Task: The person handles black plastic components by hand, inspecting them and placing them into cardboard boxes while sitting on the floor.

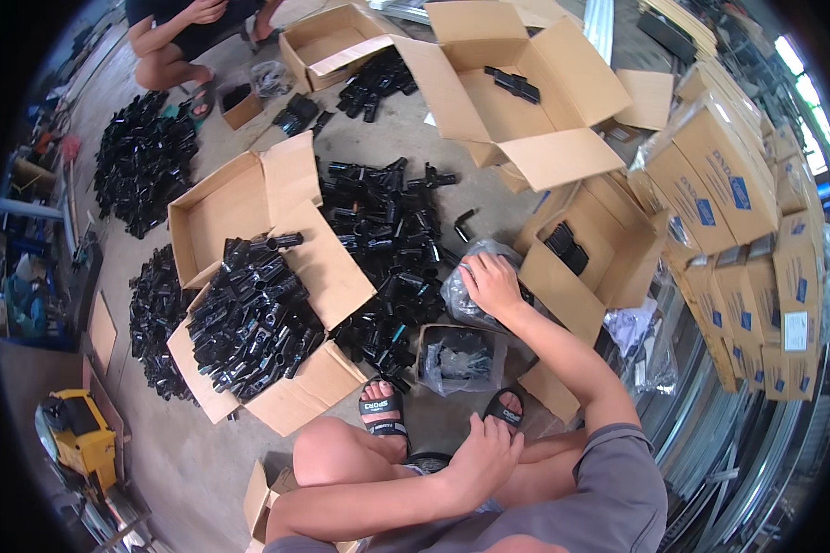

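Observation:
My right hand [495, 284] reaches forward to a clear plastic bag [461, 297], with its fingers curled over the bag's upper part. Just nearer to me sits a small box lined with clear plastic [461, 358], with small pieces inside that I cannot make out. My left hand [482, 452] hangs over my lap near my right sandal, its fingers loosely apart and nothing seen in them. Left of the bag lies a large heap of shiny black tubular parts [392, 230]. More black parts [254, 309] are piled on an open carton at the left.
An open carton [609, 235] with a few black pieces stands right of the bag. Behind it is a larger open carton [516, 106]. Sealed cartons [719, 175] are stacked at the right, near metal profiles [710, 461]. Another person [180, 46] sits at the far left.

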{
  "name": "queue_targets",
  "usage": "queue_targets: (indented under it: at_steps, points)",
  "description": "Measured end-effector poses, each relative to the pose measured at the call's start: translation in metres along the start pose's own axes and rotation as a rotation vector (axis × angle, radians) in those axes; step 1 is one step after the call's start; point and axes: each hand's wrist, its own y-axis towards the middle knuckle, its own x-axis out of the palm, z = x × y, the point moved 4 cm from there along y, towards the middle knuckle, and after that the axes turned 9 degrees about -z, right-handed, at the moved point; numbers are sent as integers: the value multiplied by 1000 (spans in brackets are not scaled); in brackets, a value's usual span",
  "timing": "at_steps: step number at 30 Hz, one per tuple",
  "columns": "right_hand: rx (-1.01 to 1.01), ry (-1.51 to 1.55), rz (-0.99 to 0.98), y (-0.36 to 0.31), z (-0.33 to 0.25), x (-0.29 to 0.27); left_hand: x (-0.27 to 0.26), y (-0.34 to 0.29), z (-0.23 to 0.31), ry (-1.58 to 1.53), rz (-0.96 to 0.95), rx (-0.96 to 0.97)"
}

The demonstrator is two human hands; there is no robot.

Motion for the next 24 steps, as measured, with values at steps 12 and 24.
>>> queue_targets:
  at_steps: [12,24]
  points:
    - [242,-35,-205,29,19,65,-21,-29,-25,-60,127,-17]
    - [178,424,-493,-30,-68,-111,-116,-107,-276,-647,435,-486]
